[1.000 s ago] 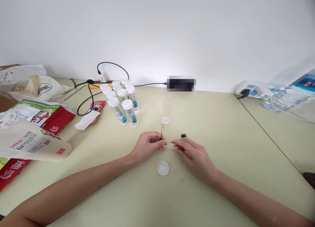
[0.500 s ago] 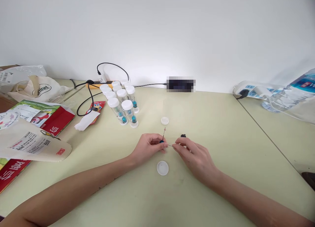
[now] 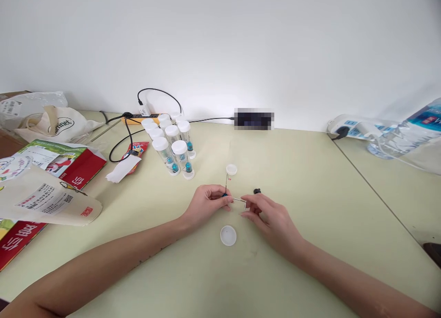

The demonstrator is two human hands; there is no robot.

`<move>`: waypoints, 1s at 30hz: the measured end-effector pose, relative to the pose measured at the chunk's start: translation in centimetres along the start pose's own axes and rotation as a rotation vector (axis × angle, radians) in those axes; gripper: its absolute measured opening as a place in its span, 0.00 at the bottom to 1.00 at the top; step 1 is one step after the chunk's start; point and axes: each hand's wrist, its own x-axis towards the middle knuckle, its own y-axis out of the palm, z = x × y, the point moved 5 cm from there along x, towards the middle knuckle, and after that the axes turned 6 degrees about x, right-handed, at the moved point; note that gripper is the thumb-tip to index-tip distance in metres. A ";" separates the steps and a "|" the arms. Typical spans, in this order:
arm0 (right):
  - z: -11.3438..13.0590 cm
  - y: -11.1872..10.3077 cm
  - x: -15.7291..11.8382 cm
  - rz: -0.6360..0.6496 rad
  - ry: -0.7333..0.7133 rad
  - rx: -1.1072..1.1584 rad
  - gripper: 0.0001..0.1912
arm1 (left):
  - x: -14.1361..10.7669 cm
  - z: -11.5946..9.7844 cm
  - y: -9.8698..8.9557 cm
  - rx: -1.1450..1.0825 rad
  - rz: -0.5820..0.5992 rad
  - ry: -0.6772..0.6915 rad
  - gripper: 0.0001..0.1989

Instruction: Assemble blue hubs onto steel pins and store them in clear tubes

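My left hand (image 3: 206,204) is closed around a small dark-blue piece (image 3: 225,195), mostly hidden by the fingers. From it a thin upright rod (image 3: 226,182) rises with a small red tip, and a thin metal rod (image 3: 237,199) points right, its end bent down. Beside that bent end is my right hand (image 3: 272,217), thumb and index finger apart; whether the index finger touches the rod is unclear. A white round cap (image 3: 228,235) lies nearer me, and another white cap (image 3: 231,169) lies beyond. Behind my right fingers sits a small black object (image 3: 257,191).
Several clear tubes with white lids (image 3: 179,147) and blue parts inside stand back left. Left are a red snack packet (image 3: 139,149), a paper cup (image 3: 51,196) and a red-green box (image 3: 82,164). A power strip (image 3: 347,126) and water bottle (image 3: 406,132) are at right.
My right thumb and index finger have parted from their pinch on the rod's end, so the bent end shows. The upright rod in my left hand has swung slightly left.
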 end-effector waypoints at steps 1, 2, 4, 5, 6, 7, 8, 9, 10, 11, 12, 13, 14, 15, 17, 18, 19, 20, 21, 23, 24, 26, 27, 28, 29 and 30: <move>0.2 0.0 0.0 -0.014 -0.074 -0.059 0.10 | 0.0 0.1 0.0 -0.001 -0.004 -0.004 0.10; 0.3 0.0 -0.1 -0.014 -0.128 -0.090 0.10 | 0.0 0.1 0.0 -0.001 0.000 -0.004 0.10; 0.3 0.1 -0.1 0.006 -0.132 -0.057 0.11 | 0.0 0.0 0.2 0.003 0.026 0.005 0.10; 0.2 0.2 0.0 0.027 -0.079 0.002 0.12 | 0.0 0.0 0.3 0.006 0.038 0.012 0.10; 0.0 0.2 0.1 0.051 -0.003 0.079 0.13 | 0.0 -0.1 0.5 0.010 0.047 0.019 0.10; -0.2 0.3 0.1 0.075 0.079 0.160 0.13 | -0.1 -0.1 0.6 0.013 0.053 0.024 0.10; -0.3 0.4 0.2 0.099 0.150 0.229 0.13 | -0.1 -0.2 0.6 0.016 0.055 0.029 0.10; -0.3 0.4 0.2 0.117 0.194 0.263 0.13 | -0.1 -0.2 0.7 0.017 0.055 0.032 0.09; -0.3 0.4 0.3 0.120 0.195 0.247 0.13 | 0.0 -0.2 0.7 0.016 0.053 0.034 0.09; -0.1 0.2 0.5 0.103 0.150 0.177 0.13 | 0.0 -0.3 0.6 0.014 0.051 0.035 0.09; 0.1 -0.1 0.6 0.067 0.071 0.063 0.12 | 0.0 -0.3 0.6 0.013 0.050 0.033 0.09; 0.4 -0.3 0.6 0.021 -0.032 -0.075 0.11 | 0.1 -0.3 0.5 0.012 0.048 0.031 0.09; 0.8 -0.5 0.5 -0.023 -0.144 -0.213 0.10 | 0.1 -0.3 0.5 0.015 0.045 0.027 0.09; 1.0 -0.5 0.4 -0.057 -0.251 -0.328 0.09 | 0.1 -0.3 0.5 0.020 0.044 0.023 0.09; 1.2 -0.3 0.0 -0.075 -0.391 -0.457 0.12 | 0.2 -0.3 0.4 0.034 0.039 0.012 0.10; 1.2 -0.2 -0.2 -0.067 -0.422 -0.479 0.14 | 0.2 -0.3 0.4 0.040 0.036 0.008 0.10; 1.1 0.0 -0.3 -0.052 -0.434 -0.484 0.15 | 0.1 -0.3 0.4 0.043 0.036 0.005 0.10; 1.0 0.1 -0.4 -0.037 -0.431 -0.480 0.16 | 0.1 -0.3 0.5 0.044 0.037 0.003 0.10; 0.9 0.2 -0.4 -0.025 -0.422 -0.473 0.15 | 0.1 -0.4 0.5 0.042 0.037 0.002 0.10; 0.7 0.4 -0.5 -0.005 -0.396 -0.454 0.14 | 0.0 -0.5 0.5 0.033 0.041 0.003 0.10; 0.6 0.4 -0.6 0.000 -0.381 -0.440 0.14 | 0.0 -0.5 0.5 0.027 0.042 0.004 0.10; 0.5 0.4 -0.5 0.001 -0.341 -0.389 0.13 | -0.1 -0.5 0.5 0.018 0.045 0.006 0.10; 0.5 0.4 -0.5 0.003 -0.307 -0.348 0.13 | -0.1 -0.5 0.6 0.014 0.048 0.008 0.11; 0.5 0.3 -0.4 0.007 -0.256 -0.290 0.13 | -0.1 -0.5 0.6 0.011 0.052 0.012 0.11; 0.4 0.2 -0.3 0.014 -0.190 -0.214 0.13 | -0.1 -0.5 0.6 0.009 0.055 0.019 0.11; 0.3 0.1 -0.1 0.026 -0.109 -0.121 0.12 | -0.1 -0.5 0.7 0.008 0.056 0.030 0.12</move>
